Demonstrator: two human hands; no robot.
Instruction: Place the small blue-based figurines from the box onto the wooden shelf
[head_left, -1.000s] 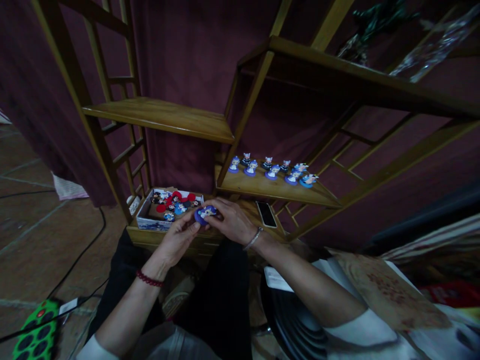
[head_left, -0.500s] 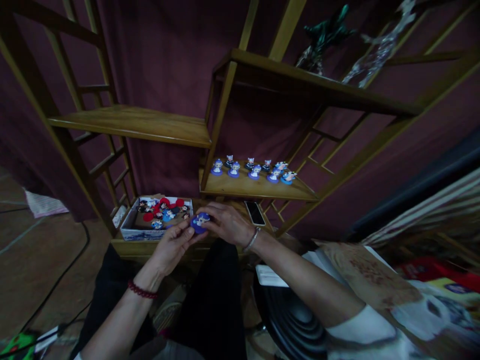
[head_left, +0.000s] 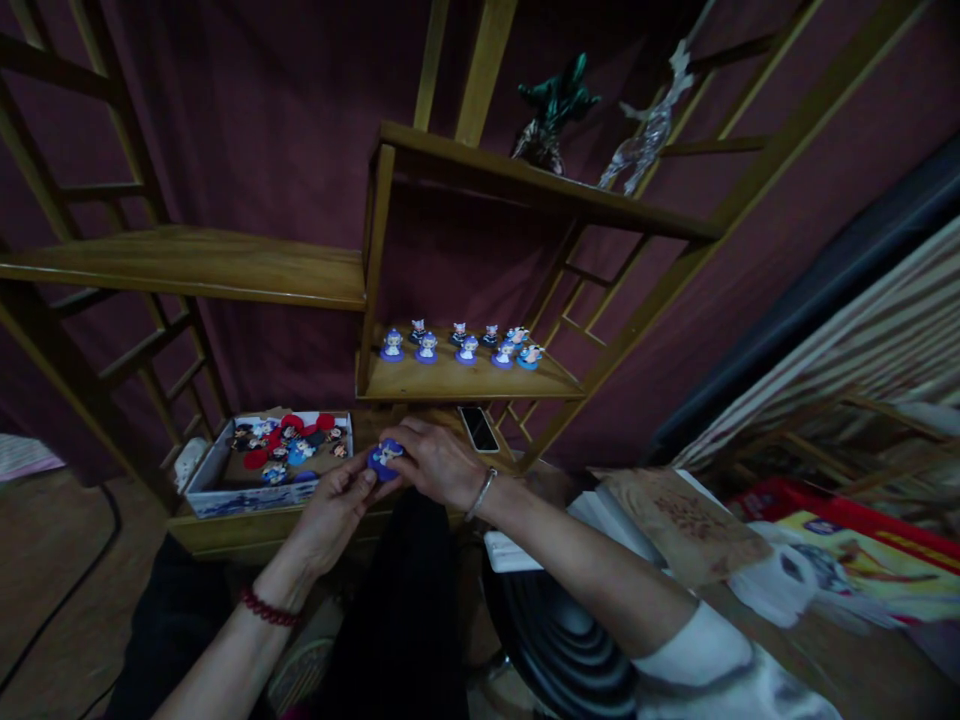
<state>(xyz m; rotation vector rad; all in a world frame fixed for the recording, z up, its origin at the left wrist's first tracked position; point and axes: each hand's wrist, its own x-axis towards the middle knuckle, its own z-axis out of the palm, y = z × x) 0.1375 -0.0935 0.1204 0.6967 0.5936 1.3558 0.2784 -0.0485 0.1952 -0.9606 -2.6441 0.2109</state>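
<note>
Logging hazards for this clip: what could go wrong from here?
The small figurine, held between left hand and right hand, might slip. The shelf figurines stand close together, so a careless touch could topple several. The phone, lying near the right hand, might get bumped.

No words or numbers can be read. The glossy red and yellow printed package (head_left: 892,565) at the right of the frame carries a small dark oval emblem (head_left: 821,525), too blurred to make out; reddish print on the flat brown paper piece (head_left: 682,520), lower right, is likewise illegible.
</note>
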